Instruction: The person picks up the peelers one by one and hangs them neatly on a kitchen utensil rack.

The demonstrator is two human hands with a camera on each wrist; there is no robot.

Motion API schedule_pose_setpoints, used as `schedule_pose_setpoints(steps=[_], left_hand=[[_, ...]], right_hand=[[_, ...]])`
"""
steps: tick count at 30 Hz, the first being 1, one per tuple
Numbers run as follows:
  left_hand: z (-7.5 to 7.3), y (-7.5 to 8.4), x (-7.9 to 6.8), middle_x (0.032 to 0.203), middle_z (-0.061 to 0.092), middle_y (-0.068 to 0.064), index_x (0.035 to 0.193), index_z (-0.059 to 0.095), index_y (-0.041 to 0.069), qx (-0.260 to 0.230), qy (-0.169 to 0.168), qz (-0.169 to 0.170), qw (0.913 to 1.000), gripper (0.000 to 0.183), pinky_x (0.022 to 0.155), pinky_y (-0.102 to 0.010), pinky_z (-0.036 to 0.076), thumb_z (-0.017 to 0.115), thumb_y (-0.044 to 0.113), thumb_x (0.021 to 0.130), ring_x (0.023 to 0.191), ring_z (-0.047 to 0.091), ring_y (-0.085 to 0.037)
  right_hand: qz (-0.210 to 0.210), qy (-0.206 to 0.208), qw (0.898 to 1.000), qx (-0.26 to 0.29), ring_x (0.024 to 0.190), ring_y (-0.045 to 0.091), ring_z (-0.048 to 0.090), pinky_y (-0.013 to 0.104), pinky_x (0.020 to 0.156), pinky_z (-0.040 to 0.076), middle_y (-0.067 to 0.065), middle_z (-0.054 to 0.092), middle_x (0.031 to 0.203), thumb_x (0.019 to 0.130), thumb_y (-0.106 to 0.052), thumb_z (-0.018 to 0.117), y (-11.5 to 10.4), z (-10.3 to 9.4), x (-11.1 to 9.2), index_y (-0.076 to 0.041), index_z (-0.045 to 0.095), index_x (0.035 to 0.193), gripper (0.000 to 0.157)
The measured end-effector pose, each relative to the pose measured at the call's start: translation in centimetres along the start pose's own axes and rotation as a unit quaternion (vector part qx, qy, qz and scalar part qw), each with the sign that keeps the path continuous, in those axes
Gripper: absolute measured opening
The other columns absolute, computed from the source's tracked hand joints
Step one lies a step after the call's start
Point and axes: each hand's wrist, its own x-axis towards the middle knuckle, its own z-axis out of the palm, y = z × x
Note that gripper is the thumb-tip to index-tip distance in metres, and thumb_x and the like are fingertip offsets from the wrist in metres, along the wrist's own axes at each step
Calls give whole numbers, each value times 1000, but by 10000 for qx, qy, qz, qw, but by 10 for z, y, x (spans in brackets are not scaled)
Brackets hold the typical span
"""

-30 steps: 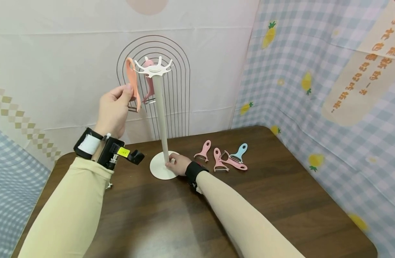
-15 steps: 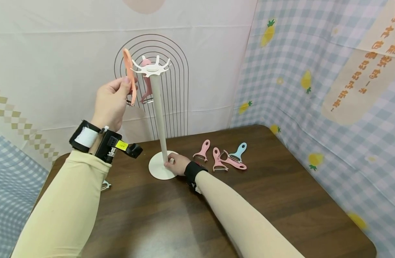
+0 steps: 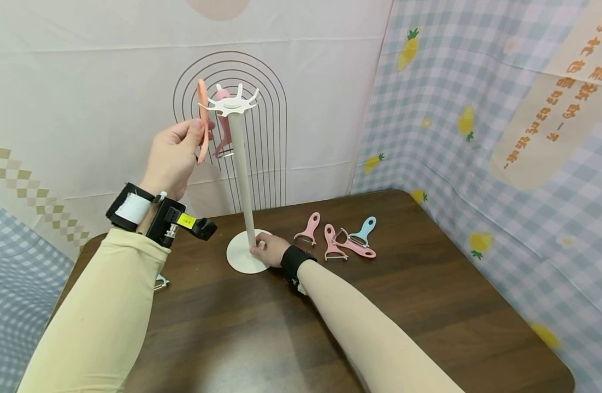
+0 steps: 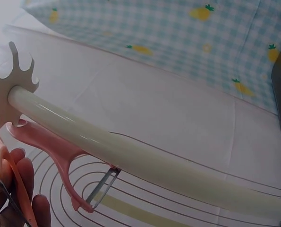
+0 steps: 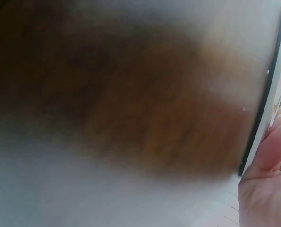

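My left hand (image 3: 175, 153) pinches an orange peeler (image 3: 203, 123) by its handle, seen edge-on with its top end right at the left hook of a white hook stand (image 3: 242, 164). In the left wrist view, the fingers (image 4: 40, 208) lie behind the orange peeler (image 4: 22, 194). A pink peeler (image 4: 60, 156) hangs from a hook at the back of the stand, blade end down. My right hand (image 3: 272, 250) holds the stand low down, by its round base (image 3: 242, 261) and the foot of the pole. In the right wrist view, the thumb (image 5: 275, 146) lies along the base's edge.
Right of the stand, several pink peelers (image 3: 309, 229) and a blue peeler (image 3: 365, 230) lie on the brown table (image 3: 419, 305), some overlapping. Another peeler (image 3: 160, 282) shows partly beside my left sleeve. A patterned cloth wall (image 3: 320, 109) rises behind the table.
My left hand has raised the orange peeler, turned it edge-on, then brought it slightly down and right against the hook. The right hand has stayed at the stand's base.
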Motion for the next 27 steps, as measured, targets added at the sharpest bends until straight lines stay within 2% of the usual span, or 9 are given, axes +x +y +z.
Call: schedule_pose_setpoints(steps=[5, 9, 11, 13, 15, 17, 20, 23, 27], left_hand=[[0, -7, -2, 77, 62, -2, 108, 71, 4, 141, -149, -24, 9998, 35, 49, -21, 25, 62, 35, 94, 68, 41, -13], [0, -7, -7, 62, 53, 2, 107, 70, 2, 460, -355, -57, 9983, 39, 46, -25, 20, 61, 37, 94, 55, 34, -14], [0, -11, -8, 62, 53, 2, 109, 70, 3, 618, -406, -39, 9973, 41, 48, -23, 25, 61, 39, 93, 57, 39, -13], [-3, -14, -10, 74, 63, 1, 114, 71, 6, 840, -422, 13, 9956, 41, 57, -20, 36, 59, 40, 94, 68, 52, -12], [-9, -23, -9, 95, 69, 0, 118, 70, 12, 1065, -321, 48, 9938, 41, 76, -23, 43, 59, 43, 93, 92, 59, -12], [-15, -27, -12, 113, 69, -2, 123, 68, 13, 1201, -201, 117, 9925, 43, 94, -30, 40, 59, 43, 94, 112, 55, -13], [-27, -34, -20, 118, 67, -4, 125, 66, 12, 1694, -45, 154, 9854, 46, 98, -32, 39, 57, 46, 95, 116, 54, -13], [-46, -44, -30, 116, 67, -10, 125, 65, 8, 2534, -165, 202, 9670, 49, 93, -37, 42, 54, 47, 96, 110, 57, -19], [-76, -71, -46, 105, 68, -19, 119, 66, 3, 3821, -492, 319, 9222, 50, 82, -45, 43, 52, 46, 98, 95, 61, -29]], right_hand=[[24, -12, 10000, 51, 67, 16, 48, 27, 59, 36, 2, 53, 76, 98, -35, 57, 2, 0, 0, -16, 58, 119, 29], [27, -32, 10000, 37, 66, 16, 48, 27, 59, 36, 2, 54, 76, 98, -36, 57, 3, -1, -1, -16, 58, 119, 29], [22, -50, 10000, 20, 66, 16, 48, 27, 59, 37, 2, 54, 76, 99, -36, 56, 5, -2, -1, -16, 58, 119, 29], [15, -70, 10000, 24, 66, 15, 49, 27, 59, 37, 1, 54, 76, 99, -36, 56, 6, -2, -1, -16, 57, 119, 29], [19, -75, 10000, 57, 66, 15, 49, 27, 59, 38, 1, 54, 76, 99, -36, 56, 6, -2, -1, -16, 57, 120, 29], [45, -69, 9999, 101, 67, 16, 49, 27, 59, 38, 2, 54, 77, 98, -35, 57, 6, -2, -1, -16, 58, 120, 29], [68, -51, 9999, 102, 68, 17, 50, 28, 60, 38, 3, 54, 79, 98, -35, 57, 6, -2, -2, -15, 57, 122, 30], [60, -50, 10000, 52, 69, 17, 50, 27, 60, 39, 3, 55, 80, 98, -35, 57, 6, -2, -1, -15, 57, 123, 32], [49, -52, 10000, 34, 69, 17, 50, 27, 60, 38, 3, 55, 80, 98, -36, 57, 7, -1, 0, -15, 57, 123, 32]])
